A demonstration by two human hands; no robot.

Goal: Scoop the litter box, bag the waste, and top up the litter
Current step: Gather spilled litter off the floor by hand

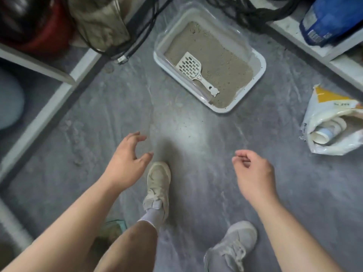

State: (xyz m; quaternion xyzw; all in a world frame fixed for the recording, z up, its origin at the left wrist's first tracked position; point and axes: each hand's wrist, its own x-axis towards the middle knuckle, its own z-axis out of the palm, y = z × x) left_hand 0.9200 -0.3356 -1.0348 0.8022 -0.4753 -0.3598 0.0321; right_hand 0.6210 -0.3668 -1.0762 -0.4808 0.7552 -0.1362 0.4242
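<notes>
Grey marbled floor (117,107) fills the view; white shelf frame (49,107) runs along the left, a second white shelf (322,50) along the upper right; red and dark round object (33,26) and a crumpled beige cloth (98,22) sit on the left shelf, black cables (249,10) tangle at top centre, blue bag (332,18) sits on the right shelf; litter box (257,75), white, rectangular, clear liner over the rim, sits on the floor at upper centre, set at an angle, filled with grey-tan litter (222,55); white and yellow bag (332,118) lies open on the floor at the right edge, well apart from the box, white rolled items visible in its mouth; two bare forearms come in from the bottom corners; left hand (125,163) hovers over the floor, fingers loosely curled and spread, holding nothing; right hand (255,173) likewise over the floor, fingers loosely curled, holding nothing; both hands well short of the box; pale sneaker (159,183) forward between the hands, grey sneaker (233,246) lower right; scoop (191,68), white, slotted, lies flat on the litter in the near-left part of the box, handle pointing toward the near-right rim, untouched.
</notes>
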